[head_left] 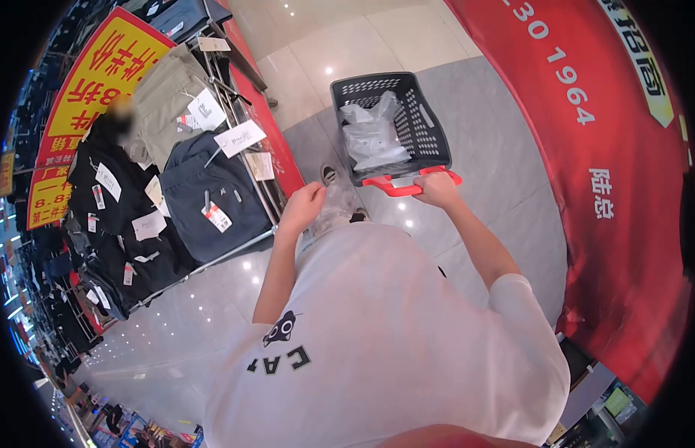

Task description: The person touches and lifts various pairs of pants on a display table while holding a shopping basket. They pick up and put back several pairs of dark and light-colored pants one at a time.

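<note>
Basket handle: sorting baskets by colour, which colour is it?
Red handle on the dark grey basket; head view.

Place: a clothing shop, seen from above
Basket: a dark shopping basket [407, 112] with a red handle [411, 184] is gripped by the right hand [437, 190]
Goods: trousers [205, 194] with price tags are hung on a metal rack, left of the grip
Signs: a yellow-and-red sale board [93, 82] further left; a red banner [609, 149] right of the grip
Floor: glossy tiles [340, 45] beyond the basket
</note>
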